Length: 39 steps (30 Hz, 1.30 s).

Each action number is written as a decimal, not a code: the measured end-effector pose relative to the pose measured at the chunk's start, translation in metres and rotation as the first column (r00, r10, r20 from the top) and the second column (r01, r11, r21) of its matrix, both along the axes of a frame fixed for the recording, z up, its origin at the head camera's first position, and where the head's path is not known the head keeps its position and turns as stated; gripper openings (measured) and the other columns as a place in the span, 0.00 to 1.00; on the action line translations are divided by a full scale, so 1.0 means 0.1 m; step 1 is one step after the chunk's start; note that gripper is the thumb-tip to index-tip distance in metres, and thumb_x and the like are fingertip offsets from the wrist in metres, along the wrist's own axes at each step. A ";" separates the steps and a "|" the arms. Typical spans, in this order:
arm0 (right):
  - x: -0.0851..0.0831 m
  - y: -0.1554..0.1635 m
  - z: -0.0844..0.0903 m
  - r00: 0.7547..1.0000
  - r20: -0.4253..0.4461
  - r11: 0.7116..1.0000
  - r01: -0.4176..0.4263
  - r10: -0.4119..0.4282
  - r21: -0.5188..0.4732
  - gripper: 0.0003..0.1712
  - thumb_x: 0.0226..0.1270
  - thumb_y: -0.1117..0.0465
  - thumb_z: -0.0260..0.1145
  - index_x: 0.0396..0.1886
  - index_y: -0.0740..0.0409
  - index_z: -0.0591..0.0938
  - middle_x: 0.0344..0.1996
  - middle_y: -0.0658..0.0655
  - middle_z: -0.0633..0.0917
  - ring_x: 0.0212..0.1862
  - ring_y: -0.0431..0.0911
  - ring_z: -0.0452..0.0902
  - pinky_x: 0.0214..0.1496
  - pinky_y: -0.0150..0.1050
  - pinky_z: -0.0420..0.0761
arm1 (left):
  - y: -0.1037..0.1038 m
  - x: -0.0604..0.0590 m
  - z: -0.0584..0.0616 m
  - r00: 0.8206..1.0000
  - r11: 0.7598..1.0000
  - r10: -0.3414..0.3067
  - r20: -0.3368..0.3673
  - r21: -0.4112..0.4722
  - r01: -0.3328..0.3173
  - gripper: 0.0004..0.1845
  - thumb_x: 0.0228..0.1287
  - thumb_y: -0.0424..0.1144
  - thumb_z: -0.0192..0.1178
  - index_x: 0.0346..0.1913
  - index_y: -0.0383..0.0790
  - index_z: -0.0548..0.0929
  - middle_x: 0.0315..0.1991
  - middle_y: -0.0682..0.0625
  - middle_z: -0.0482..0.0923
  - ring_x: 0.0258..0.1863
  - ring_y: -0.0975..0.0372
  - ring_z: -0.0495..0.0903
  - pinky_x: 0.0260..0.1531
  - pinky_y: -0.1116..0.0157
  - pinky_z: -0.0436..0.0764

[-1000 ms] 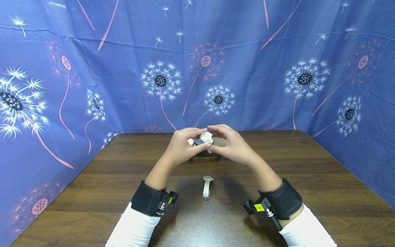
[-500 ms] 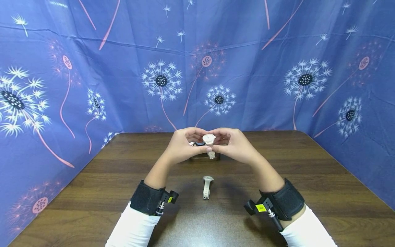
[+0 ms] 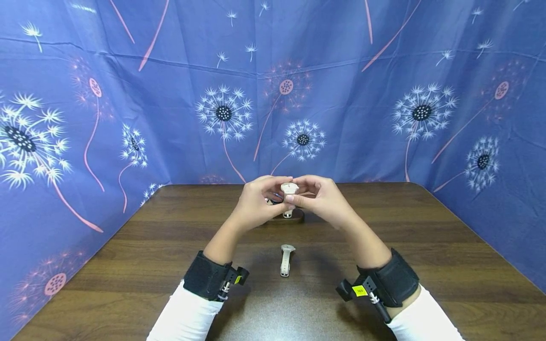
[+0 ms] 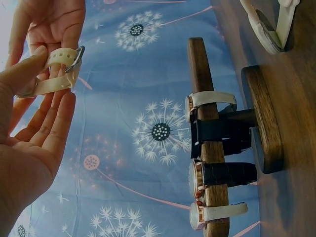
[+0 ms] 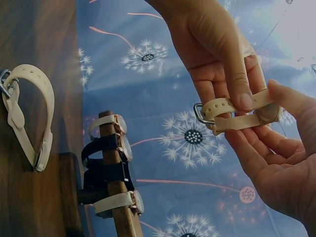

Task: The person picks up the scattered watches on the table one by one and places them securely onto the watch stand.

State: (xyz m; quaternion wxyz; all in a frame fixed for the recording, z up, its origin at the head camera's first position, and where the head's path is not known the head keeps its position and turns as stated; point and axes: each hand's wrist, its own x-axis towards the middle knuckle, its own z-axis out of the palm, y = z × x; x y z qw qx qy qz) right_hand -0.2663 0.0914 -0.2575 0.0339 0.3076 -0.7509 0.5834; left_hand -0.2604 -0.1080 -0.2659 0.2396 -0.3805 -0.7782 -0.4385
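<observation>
While both hands meet above the far middle of the counter (image 3: 128, 265), a cream watch (image 3: 289, 189) sits pinched between them. The left hand (image 3: 256, 206) has thumb and fingers curled on the strap, and the right hand (image 3: 323, 201) grips it from the other side, thumb pressed on top. From the right wrist view, the watch strap (image 5: 232, 112) is folded into a loop with a metal buckle at its end, held up in the air, clear of the surface.

Down on the counter, dark wood with a long grain running side to side, a second cream watch (image 3: 286, 258) lies flat, nearer the person than the hands and well apart from them. Just beneath and behind the hands stands a wooden watch stand (image 4: 205, 148) on a round base. Its bar carries four watches: two with pale straps at the ends, two with black straps between them.

All around, the place is walled in by a blue curtain (image 3: 384, 94) printed with white dandelion heads and pink stems, wrapping the back and both sides of the counter. Black bands with small cameras sit on both wrists, over white sleeves.
</observation>
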 end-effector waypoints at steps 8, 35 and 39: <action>0.01 0.00 0.01 1.000 0.007 1.000 0.016 -0.016 0.019 0.22 0.61 0.59 0.72 0.53 0.65 0.81 0.39 0.60 0.86 0.40 0.47 0.84 0.40 0.44 0.84 | 0.01 0.01 0.00 1.000 1.000 0.012 0.001 -0.008 -0.012 0.28 0.49 0.31 0.76 0.57 0.34 0.82 0.44 0.46 0.83 0.39 0.60 0.82 0.38 0.67 0.84; -0.52 0.77 -0.08 0.971 -0.178 0.982 0.172 -0.157 0.075 0.23 0.57 0.61 0.76 0.52 0.64 0.82 0.51 0.57 0.82 0.52 0.46 0.79 0.47 0.31 0.81 | -0.61 -0.19 0.05 0.930 0.952 0.295 0.218 -0.153 -0.266 0.24 0.57 0.39 0.72 0.56 0.36 0.81 0.49 0.42 0.82 0.45 0.53 0.84 0.47 0.61 0.82; -0.61 0.92 -0.13 0.964 -0.162 0.969 0.228 -0.211 0.095 0.25 0.57 0.60 0.76 0.54 0.63 0.82 0.42 0.54 0.85 0.44 0.43 0.81 0.39 0.31 0.80 | -0.78 -0.25 0.03 0.907 0.941 0.334 0.256 -0.141 -0.307 0.23 0.59 0.41 0.70 0.56 0.36 0.81 0.48 0.43 0.83 0.45 0.53 0.85 0.45 0.59 0.83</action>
